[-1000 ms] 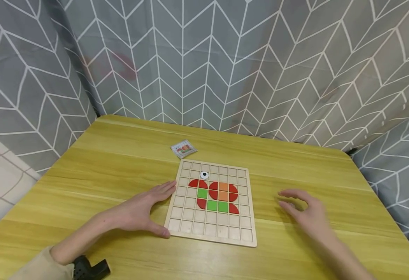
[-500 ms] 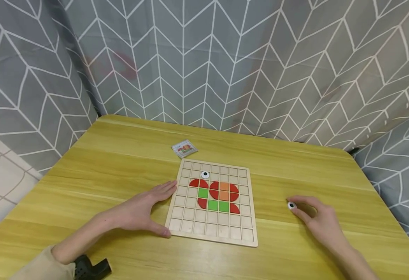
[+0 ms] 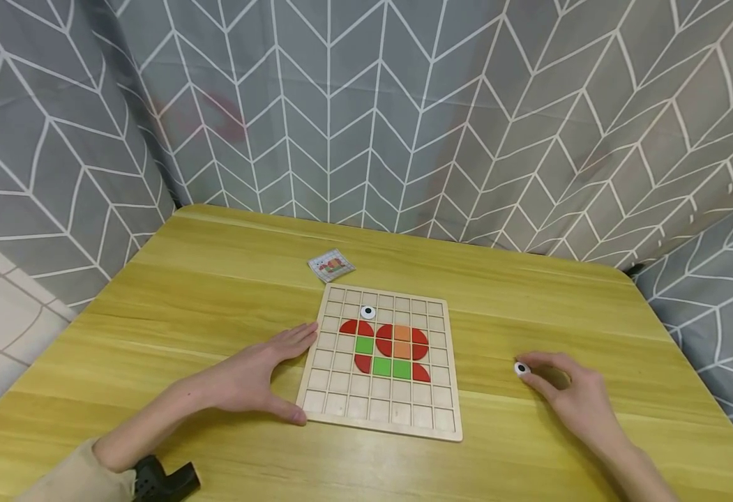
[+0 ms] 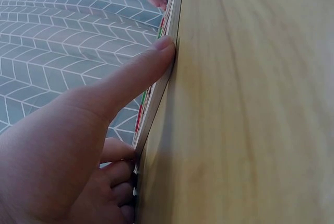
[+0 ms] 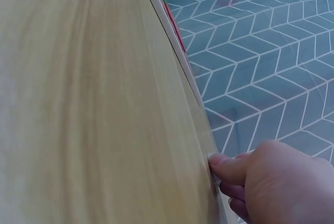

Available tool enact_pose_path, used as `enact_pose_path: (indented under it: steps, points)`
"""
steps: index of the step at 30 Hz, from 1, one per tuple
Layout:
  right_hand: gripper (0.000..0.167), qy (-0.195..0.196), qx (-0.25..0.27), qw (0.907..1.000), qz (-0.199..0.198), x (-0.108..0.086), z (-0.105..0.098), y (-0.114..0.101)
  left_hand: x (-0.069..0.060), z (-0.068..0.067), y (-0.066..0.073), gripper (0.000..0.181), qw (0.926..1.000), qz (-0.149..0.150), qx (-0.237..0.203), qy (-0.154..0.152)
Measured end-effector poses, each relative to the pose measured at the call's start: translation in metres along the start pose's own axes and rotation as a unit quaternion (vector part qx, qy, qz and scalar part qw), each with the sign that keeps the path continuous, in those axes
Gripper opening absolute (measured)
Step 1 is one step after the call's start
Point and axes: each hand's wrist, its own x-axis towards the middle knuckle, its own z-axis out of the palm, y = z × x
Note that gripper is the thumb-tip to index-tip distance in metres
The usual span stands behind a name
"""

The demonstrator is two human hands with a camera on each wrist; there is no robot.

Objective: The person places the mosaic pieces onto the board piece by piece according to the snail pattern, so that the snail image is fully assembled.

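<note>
A square wooden grid board (image 3: 350, 406) lies on the table, with red, green and orange pieces set in its middle cells. One round white eye piece (image 3: 368, 312) with a black dot sits in the upper part of the grid. My left hand (image 3: 247, 380) touches the board's left side, thumb at the near left corner and extended fingers higher along the edge. To the right of the board, apart from it, my right hand (image 3: 576, 394) pinches a second eye piece (image 3: 521, 369) between thumb and forefinger, low over the table. That piece is hidden in the right wrist view.
A small picture card (image 3: 331, 265) showing a coloured pattern lies just beyond the board's far left corner. The wooden table (image 3: 228, 272) ends at a grey patterned curtain (image 3: 366, 125) behind it and at the sides.
The right hand has moved slightly right and toward me, and the second eye piece now shows between its thumb and forefinger. The left hand and board have stayed nearly still.
</note>
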Motion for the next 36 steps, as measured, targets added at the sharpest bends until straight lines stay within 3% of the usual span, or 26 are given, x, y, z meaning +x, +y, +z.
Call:
enact_pose_path:
  steps: [21,36]
  points:
    - [0.031,0.003,-0.03,0.9995,0.009,-0.0001,0.0015,0.0016,0.0,-0.0004,0.0019,0.122,0.9999,-0.008,-0.006,-0.003]
    - [0.031,0.0,-0.02,0.9997,0.014,-0.0016,0.0015,0.0031,0.0002,0.0,0.0015,0.122,1.0,-0.004,-0.004,-0.001]
